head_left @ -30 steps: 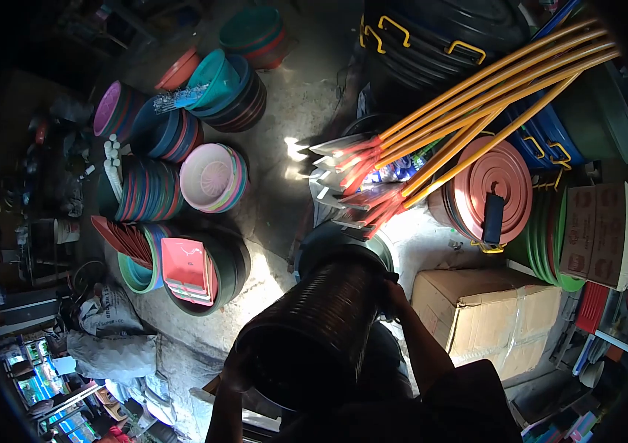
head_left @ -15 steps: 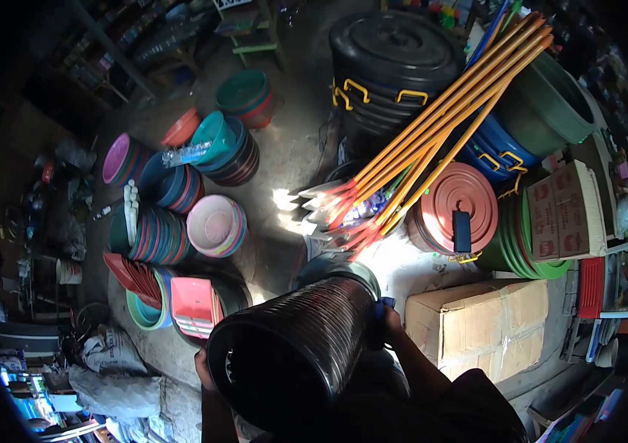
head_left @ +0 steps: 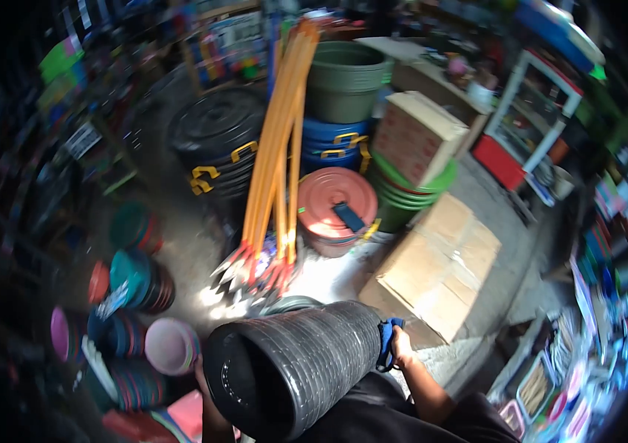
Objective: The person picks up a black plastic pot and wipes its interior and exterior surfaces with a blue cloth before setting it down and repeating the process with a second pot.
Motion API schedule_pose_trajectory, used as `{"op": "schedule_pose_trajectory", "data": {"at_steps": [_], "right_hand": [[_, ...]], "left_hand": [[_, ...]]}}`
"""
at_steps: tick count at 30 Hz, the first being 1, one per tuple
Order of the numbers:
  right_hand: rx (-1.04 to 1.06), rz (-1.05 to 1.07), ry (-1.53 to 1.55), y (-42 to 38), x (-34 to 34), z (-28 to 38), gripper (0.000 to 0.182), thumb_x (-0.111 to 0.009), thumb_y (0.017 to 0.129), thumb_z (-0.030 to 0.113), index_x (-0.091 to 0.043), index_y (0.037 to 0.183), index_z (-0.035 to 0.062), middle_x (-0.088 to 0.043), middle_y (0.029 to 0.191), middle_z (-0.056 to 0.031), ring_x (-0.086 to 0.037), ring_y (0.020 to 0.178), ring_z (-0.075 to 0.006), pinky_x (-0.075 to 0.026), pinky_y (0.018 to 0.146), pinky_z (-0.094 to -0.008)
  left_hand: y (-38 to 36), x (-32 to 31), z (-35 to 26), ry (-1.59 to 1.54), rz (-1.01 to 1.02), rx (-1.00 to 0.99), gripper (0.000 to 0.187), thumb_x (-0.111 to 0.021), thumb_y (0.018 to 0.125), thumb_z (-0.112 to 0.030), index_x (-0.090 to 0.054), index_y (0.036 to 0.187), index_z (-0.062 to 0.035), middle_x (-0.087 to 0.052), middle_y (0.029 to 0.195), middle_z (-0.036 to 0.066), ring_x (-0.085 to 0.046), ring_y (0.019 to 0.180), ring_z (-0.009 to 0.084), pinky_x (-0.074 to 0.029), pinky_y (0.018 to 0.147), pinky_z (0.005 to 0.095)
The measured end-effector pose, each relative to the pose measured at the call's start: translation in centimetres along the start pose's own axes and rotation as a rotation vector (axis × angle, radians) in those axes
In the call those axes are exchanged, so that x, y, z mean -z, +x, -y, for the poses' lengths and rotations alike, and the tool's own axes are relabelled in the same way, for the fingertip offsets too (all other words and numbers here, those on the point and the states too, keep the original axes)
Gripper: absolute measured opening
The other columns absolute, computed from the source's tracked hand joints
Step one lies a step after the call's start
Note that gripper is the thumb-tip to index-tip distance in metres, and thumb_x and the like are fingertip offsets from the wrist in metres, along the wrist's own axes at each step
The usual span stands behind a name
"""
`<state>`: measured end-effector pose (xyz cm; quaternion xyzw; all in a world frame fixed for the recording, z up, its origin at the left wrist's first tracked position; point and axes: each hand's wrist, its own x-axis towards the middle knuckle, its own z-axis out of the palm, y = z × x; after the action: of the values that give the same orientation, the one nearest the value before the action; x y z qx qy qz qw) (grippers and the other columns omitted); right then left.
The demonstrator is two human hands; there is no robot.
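A long stack of nested black plastic tubs [head_left: 306, 362] lies across in front of me, its wide mouth facing left and towards me. My left hand [head_left: 202, 373] is at the rim of the mouth, closed on its side, with most fingers hidden behind the tubs. At the narrow far end, my right hand [head_left: 403, 351] is closed around a bunched blue cloth [head_left: 387, 340] that lies against the base of the stack. A pale round rim [head_left: 292, 304] shows just behind the tubs.
Orange-handled tools [head_left: 277, 148] with red and metal ends lean beyond the stack. Behind are a lidded black bin [head_left: 218, 122] and a reddish lidded bin [head_left: 338, 203] with a dark phone-like object on top. A large cardboard box [head_left: 439, 266] is at right; stacked basins [head_left: 170, 345] at left.
My view has swung to the right, so the bins and tools now appear further left. The tub stack lies flatter across the view, still between both hands.
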<state>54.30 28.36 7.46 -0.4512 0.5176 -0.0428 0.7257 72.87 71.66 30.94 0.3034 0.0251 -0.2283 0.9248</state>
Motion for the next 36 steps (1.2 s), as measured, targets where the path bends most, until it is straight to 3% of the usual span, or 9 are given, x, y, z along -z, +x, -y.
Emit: {"op": "schedule_pose_trajectory", "data": {"at_steps": [2,3,4,6,7,14,21,27,36], "right_hand": [[0.039,-0.214,-0.184,-6.3,2.9,0.9,0.040,-0.043,0.093,0.036,-0.059,0.111,0.0037,-0.065,0.098,-0.0111,-0.062,0.087,-0.0237,-0.048,0.086,-0.0356],[0.036,-0.227,0.163,-4.7,5.8,-3.3,0.044,-0.042,0.091,0.035,-0.063,0.102,-0.0018,-0.064,0.085,-0.0122,-0.057,0.074,-0.0206,-0.047,0.074,-0.0369],[0.021,-0.186,0.378,-10.8,4.9,-0.2,0.042,-0.043,0.091,0.035,-0.062,0.103,-0.0002,-0.063,0.085,-0.0104,-0.059,0.075,-0.0210,-0.048,0.076,-0.0373],[0.080,-0.265,0.368,-13.8,9.0,-2.8,0.040,-0.043,0.091,0.035,-0.060,0.103,0.0009,-0.062,0.087,-0.0100,-0.060,0.079,-0.0218,-0.048,0.078,-0.0384],[0.043,-0.422,0.352,-20.3,7.1,1.5,0.041,-0.045,0.091,0.035,-0.059,0.106,-0.0001,-0.062,0.091,-0.0111,-0.059,0.083,-0.0229,-0.049,0.080,-0.0400],[0.149,-0.743,0.603,-28.7,14.7,-4.4,0.041,-0.048,0.088,0.030,-0.060,0.105,-0.0046,-0.063,0.091,-0.0123,-0.060,0.080,-0.0204,-0.049,0.076,-0.0385],[0.187,-0.908,1.030,-28.6,23.6,-11.1,0.024,-0.047,0.087,0.023,-0.061,0.076,0.0069,-0.058,0.069,-0.0053,-0.059,0.065,-0.0200,-0.052,0.068,-0.0399],[0.339,-0.794,1.179,-22.1,36.8,-14.3,0.033,-0.039,0.090,0.026,-0.063,0.089,0.0043,-0.067,0.086,-0.0115,-0.065,0.079,-0.0256,-0.054,0.080,-0.0437],[0.390,-0.847,1.168,-24.7,50.3,-1.2,0.031,-0.045,0.091,0.023,-0.054,0.108,-0.0012,-0.062,0.090,-0.0146,-0.065,0.077,-0.0270,-0.055,0.078,-0.0459]], "left_hand": [[2.3,-0.5,1.5,-0.026,0.084,0.098,0.060,-0.037,0.095,-0.048,-0.052,0.130,-0.0011,-0.061,0.123,0.016,-0.058,0.113,0.0286,-0.043,0.101,0.0397],[2.9,-0.9,2.1,-0.037,0.117,0.144,0.060,-0.037,0.095,-0.048,-0.052,0.130,-0.0011,-0.061,0.123,0.016,-0.058,0.113,0.0287,-0.043,0.101,0.0397],[3.4,-1.3,3.0,-0.044,0.146,0.191,0.060,-0.037,0.095,-0.047,-0.052,0.130,-0.0011,-0.061,0.123,0.016,-0.058,0.113,0.0287,-0.043,0.101,0.0397],[4.1,-2.5,4.4,-0.043,0.204,0.290,0.060,-0.037,0.095,-0.047,-0.053,0.130,-0.0011,-0.061,0.123,0.016,-0.058,0.113,0.0287,-0.043,0.101,0.0397],[4.8,-3.4,5.4,-0.037,0.240,0.344,0.060,-0.038,0.095,-0.047,-0.053,0.130,-0.0011,-0.061,0.123,0.016,-0.058,0.113,0.0287,-0.043,0.101,0.0397],[7.8,-12.8,15.8,0.024,0.526,0.740,0.059,-0.038,0.095,-0.047,-0.053,0.129,-0.0011,-0.061,0.123,0.016,-0.058,0.113,0.0287,-0.043,0.101,0.0396],[7.5,-23.3,31.2,0.049,0.696,0.955,0.058,-0.038,0.095,-0.046,-0.054,0.129,-0.0011,-0.061,0.122,0.016,-0.058,0.113,0.0287,-0.043,0.101,0.0396],[4.9,-32.0,46.8,0.016,0.729,0.968,0.057,-0.038,0.095,-0.045,-0.054,0.129,-0.0010,-0.062,0.122,0.016,-0.058,0.113,0.0288,-0.043,0.101,0.0396],[4.4,-41.9,60.1,0.094,0.696,1.051,0.056,-0.039,0.096,-0.044,-0.054,0.128,-0.0010,-0.062,0.122,0.016,-0.059,0.113,0.0288,-0.043,0.101,0.0395]]}}
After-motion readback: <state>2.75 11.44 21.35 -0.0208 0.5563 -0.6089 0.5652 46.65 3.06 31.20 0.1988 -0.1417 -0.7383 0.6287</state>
